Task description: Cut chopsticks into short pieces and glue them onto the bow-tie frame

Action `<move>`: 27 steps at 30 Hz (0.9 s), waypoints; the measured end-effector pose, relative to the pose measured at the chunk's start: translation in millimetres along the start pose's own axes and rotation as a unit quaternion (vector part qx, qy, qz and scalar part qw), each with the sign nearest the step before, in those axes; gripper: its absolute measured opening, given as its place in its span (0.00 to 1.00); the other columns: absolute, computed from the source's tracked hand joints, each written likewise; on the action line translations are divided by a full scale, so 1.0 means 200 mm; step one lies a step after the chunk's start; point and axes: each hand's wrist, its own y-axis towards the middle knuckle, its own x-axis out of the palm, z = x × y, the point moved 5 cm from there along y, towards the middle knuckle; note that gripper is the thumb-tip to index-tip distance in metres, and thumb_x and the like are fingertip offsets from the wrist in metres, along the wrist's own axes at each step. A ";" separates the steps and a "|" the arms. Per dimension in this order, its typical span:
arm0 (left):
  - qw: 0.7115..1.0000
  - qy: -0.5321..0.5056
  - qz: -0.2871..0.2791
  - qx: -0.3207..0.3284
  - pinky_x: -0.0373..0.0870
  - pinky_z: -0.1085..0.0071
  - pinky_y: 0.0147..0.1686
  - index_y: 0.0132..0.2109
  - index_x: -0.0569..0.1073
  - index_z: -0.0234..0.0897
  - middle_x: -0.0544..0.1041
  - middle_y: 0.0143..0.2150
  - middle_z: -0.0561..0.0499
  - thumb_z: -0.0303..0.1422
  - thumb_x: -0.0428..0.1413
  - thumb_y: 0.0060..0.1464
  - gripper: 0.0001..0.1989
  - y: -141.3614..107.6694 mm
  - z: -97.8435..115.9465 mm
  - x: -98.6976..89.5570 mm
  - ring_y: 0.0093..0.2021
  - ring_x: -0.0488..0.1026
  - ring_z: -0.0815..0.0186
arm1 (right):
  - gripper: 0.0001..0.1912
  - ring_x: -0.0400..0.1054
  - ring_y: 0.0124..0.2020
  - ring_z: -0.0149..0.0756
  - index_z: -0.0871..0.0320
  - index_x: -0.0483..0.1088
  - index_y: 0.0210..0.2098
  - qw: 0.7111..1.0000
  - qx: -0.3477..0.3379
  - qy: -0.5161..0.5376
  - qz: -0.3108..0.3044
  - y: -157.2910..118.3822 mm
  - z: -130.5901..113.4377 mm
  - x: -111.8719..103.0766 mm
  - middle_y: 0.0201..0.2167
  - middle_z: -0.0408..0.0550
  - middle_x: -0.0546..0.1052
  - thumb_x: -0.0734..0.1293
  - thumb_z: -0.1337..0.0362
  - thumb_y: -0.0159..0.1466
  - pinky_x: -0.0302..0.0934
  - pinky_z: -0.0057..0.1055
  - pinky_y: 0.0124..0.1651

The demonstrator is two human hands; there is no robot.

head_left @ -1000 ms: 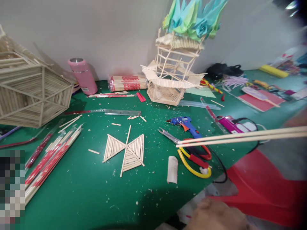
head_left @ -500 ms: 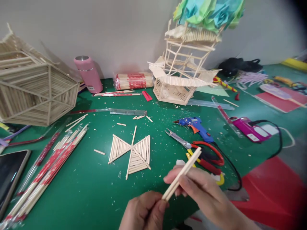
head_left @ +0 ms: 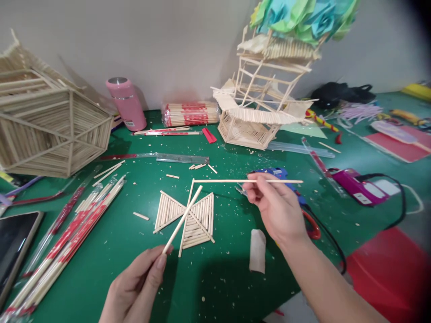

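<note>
My left hand [head_left: 144, 273] pinches the lower end of a wooden stick [head_left: 178, 226], which slants up over the flat stick figure [head_left: 198, 220] on the green table. In my right hand [head_left: 272, 202] a second wooden stick [head_left: 222, 181] is held level, its left tip at the top of the figure's upright stick. The figure has three filled wedges of short sticks around a centre. Behind my right hand lies the blue glue gun [head_left: 274, 172], partly covered, along with red-handled pliers [head_left: 312, 224], mostly hidden.
Wrapped chopsticks [head_left: 76, 233] and a phone [head_left: 16, 246] lie left. At the back stand a stick dome [head_left: 70, 134], a pink bottle [head_left: 127, 105], a chopstick bundle [head_left: 190, 114] and a stick tower [head_left: 251, 130]. A magenta device [head_left: 353, 186] sits right.
The two sticks, held together before, are now apart, one in each hand. My left hand has moved left, and my right hand has moved up and forward. A pale strip on the table is now uncovered.
</note>
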 end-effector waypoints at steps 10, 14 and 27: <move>0.998 0.033 0.025 0.042 0.65 0.76 0.27 0.35 0.78 0.44 0.75 0.30 0.53 0.41 0.58 0.44 0.10 -0.01 -0.01 -0.02 0.32 0.69 0.64 | 0.08 0.65 0.26 0.27 0.55 0.70 0.33 0.990 0.116 0.054 -0.051 0.11 0.06 0.22 0.31 0.43 0.76 0.65 0.59 0.55 0.57 0.25 0.26; 0.998 0.007 -0.038 0.056 0.66 0.77 0.27 0.35 0.78 0.43 0.73 0.32 0.52 0.41 0.58 0.45 0.10 0.00 -0.01 -0.02 0.33 0.68 0.64 | 0.09 0.69 0.32 0.31 0.57 0.69 0.31 0.983 0.163 0.055 -0.063 0.06 0.07 0.26 0.39 0.49 0.76 0.67 0.59 0.54 0.61 0.28 0.29; 0.887 -0.406 -0.087 -0.199 0.66 0.80 0.29 0.32 0.77 0.31 0.70 0.24 0.53 0.35 0.63 0.40 0.12 0.06 0.04 0.15 0.26 0.65 0.74 | 0.09 0.65 0.30 0.29 0.56 0.69 0.39 0.937 0.056 -0.172 -0.298 -0.42 -0.03 0.29 0.30 0.43 0.73 0.59 0.61 0.63 0.62 0.26 0.34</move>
